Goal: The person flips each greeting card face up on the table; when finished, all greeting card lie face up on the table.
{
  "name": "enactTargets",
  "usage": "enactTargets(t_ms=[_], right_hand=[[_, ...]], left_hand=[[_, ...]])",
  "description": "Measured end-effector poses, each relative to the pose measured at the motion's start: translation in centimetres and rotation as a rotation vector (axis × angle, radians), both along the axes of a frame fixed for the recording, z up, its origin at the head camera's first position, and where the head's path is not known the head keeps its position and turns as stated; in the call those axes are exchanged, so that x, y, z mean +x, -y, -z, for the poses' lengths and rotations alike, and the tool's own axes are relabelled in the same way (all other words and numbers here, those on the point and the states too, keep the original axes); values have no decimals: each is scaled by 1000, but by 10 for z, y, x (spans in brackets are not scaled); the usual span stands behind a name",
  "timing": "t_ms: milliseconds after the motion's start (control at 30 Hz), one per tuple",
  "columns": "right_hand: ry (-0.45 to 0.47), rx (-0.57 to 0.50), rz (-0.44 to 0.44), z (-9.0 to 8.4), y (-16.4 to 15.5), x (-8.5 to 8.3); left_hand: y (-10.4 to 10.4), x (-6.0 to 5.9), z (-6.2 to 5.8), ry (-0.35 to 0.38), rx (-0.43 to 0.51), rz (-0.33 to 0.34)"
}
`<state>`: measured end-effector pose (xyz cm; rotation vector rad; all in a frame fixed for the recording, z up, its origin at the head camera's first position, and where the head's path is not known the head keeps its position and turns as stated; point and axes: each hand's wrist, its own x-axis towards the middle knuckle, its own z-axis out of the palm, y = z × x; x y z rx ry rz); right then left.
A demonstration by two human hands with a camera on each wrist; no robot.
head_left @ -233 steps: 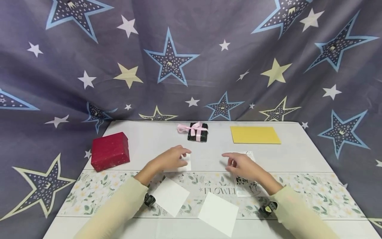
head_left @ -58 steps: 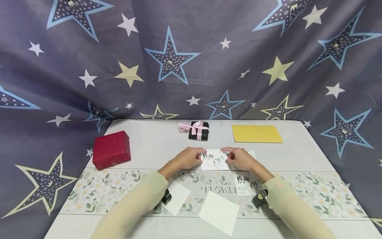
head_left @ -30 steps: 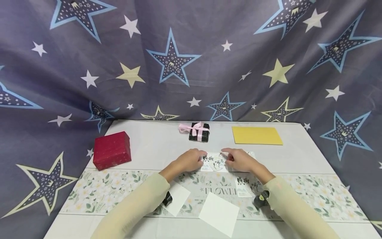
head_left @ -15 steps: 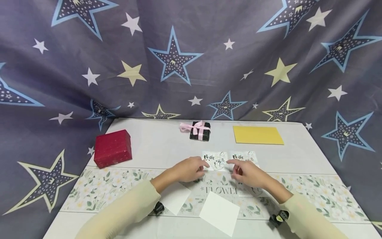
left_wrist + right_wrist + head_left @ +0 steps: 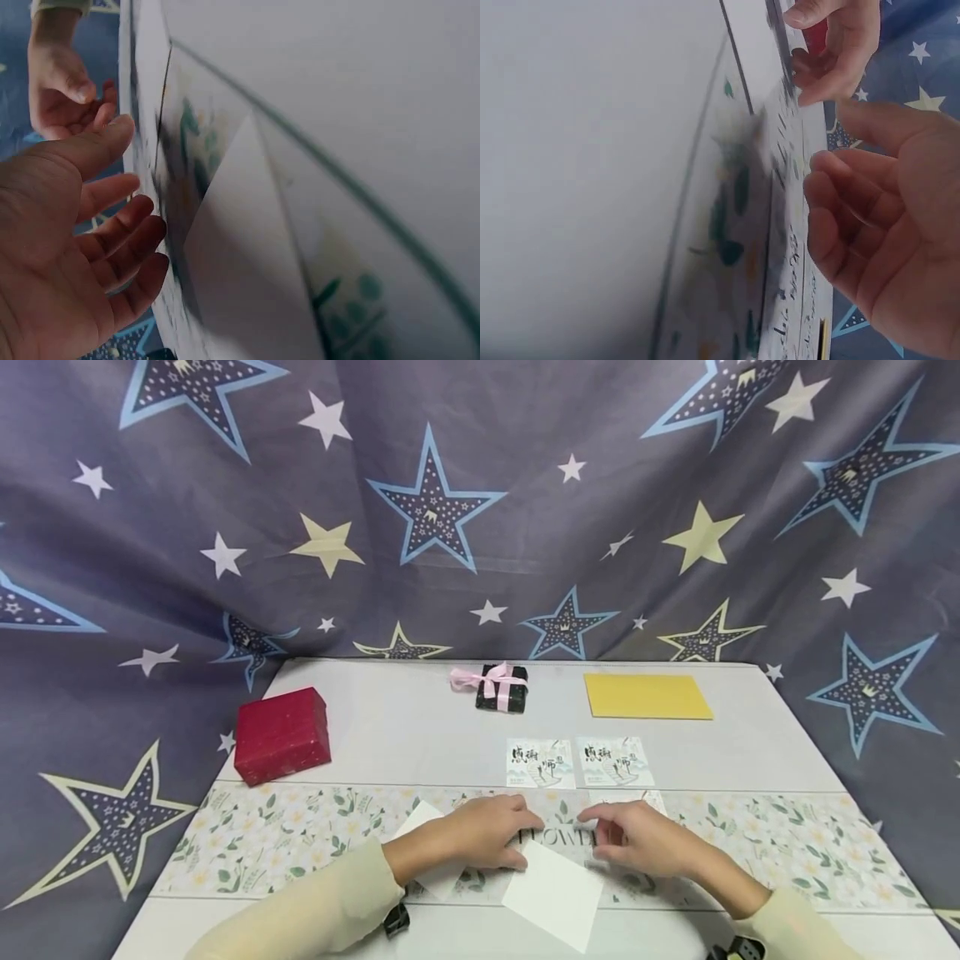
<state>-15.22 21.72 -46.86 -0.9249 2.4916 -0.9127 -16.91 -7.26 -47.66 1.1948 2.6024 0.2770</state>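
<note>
A blank white card (image 5: 553, 895) is seen lying tilted near the front edge of the counter (image 5: 390, 727), partly on the floral runner (image 5: 247, 835) that crosses the counter from its left edge to its right. The left hand (image 5: 483, 833) is held just over the card's far corner, its grip loose, the fingers relaxed and nothing clasped; in the left wrist view the palm (image 5: 52, 255) is shown open beside a white card. A second blank card (image 5: 427, 847) is partly hidden under that hand and its sleeve.

The right hand (image 5: 645, 842) is held over the runner, just right of the blank card, its fingers loosely curled and its forefinger extended toward the left hand; nothing is held in its grip. A printed card (image 5: 626, 800) is partly covered by it, only the far edge being shown. In the right wrist view the curled fingers (image 5: 855, 225) are seen above printed lettering.

Beyond the runner, toward the middle of the counter, two printed cards are laid side by side, almost touching: one (image 5: 540, 764) on the left, one (image 5: 615, 762) on the right. Along the far edge a small black gift box with a pink ribbon (image 5: 499, 687) is placed, with a yellow envelope (image 5: 647, 697) to its right. A red box (image 5: 281, 735) is set at the left edge.
</note>
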Motion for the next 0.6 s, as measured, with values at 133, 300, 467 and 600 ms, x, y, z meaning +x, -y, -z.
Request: enactTargets(t_ms=[133, 300, 467, 600], right_hand=[[29, 18, -19, 4, 2, 12], [-28, 62, -60, 13, 4, 25], [-99, 134, -47, 16, 5, 32], [-120, 126, -53, 16, 5, 36]], left_hand=[[-1, 4, 1, -35, -55, 32], [-1, 6, 3, -73, -82, 73], [-1, 7, 4, -108, -82, 88], [-2, 8, 5, -121, -73, 84]])
